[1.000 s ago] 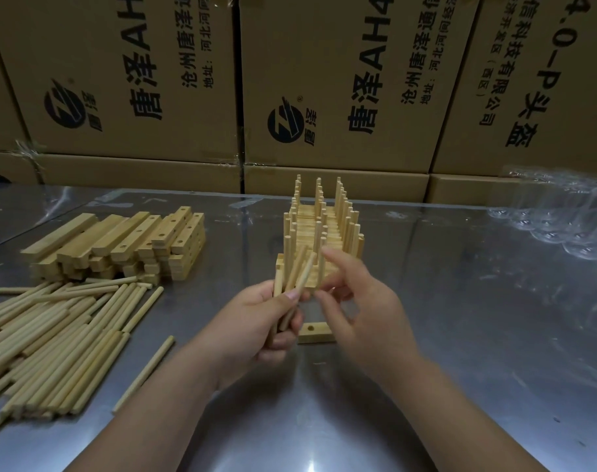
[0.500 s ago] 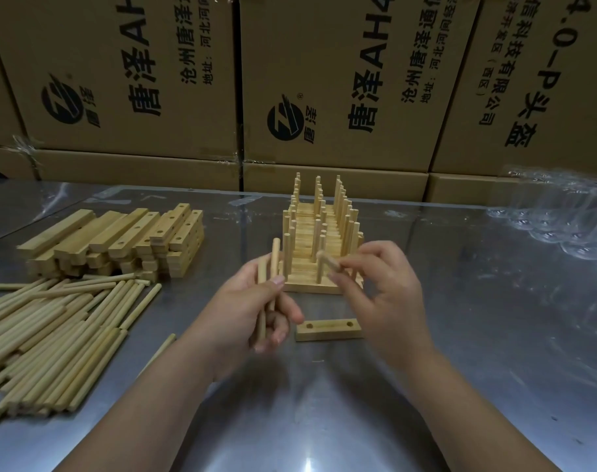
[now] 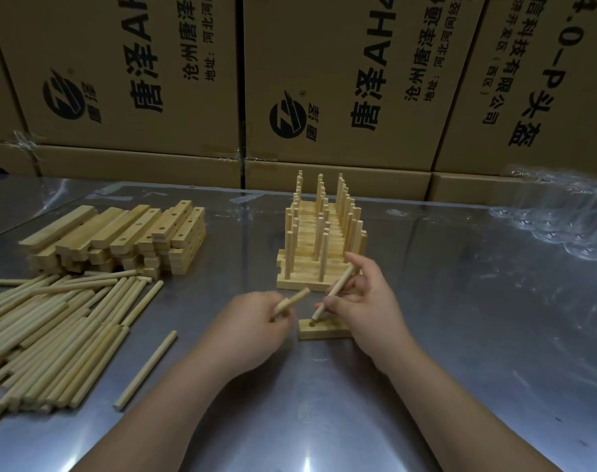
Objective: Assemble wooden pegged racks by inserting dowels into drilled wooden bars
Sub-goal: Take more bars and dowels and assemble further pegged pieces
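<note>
A short drilled wooden bar (image 3: 319,332) lies flat on the metal table in front of me. My right hand (image 3: 368,304) pinches a dowel (image 3: 336,289) tilted to the right, its lower tip at the bar's left hole. My left hand (image 3: 252,325) grips spare dowels (image 3: 292,301), their ends sticking out up and right, just left of the bar. Behind the hands stands a row of finished pegged racks (image 3: 320,247) with upright dowels.
A stack of drilled bars (image 3: 120,240) sits at the far left, with a heap of loose dowels (image 3: 51,332) in front of it and one stray dowel (image 3: 145,369) nearer me. Crumpled clear plastic (image 3: 559,216) lies at the right. Cardboard boxes (image 3: 341,80) wall the table's back edge.
Both hands have dropped from in front of the racks toward the flat bar. My right hand has swung its dowel down so its tip meets the bar's left hole.
</note>
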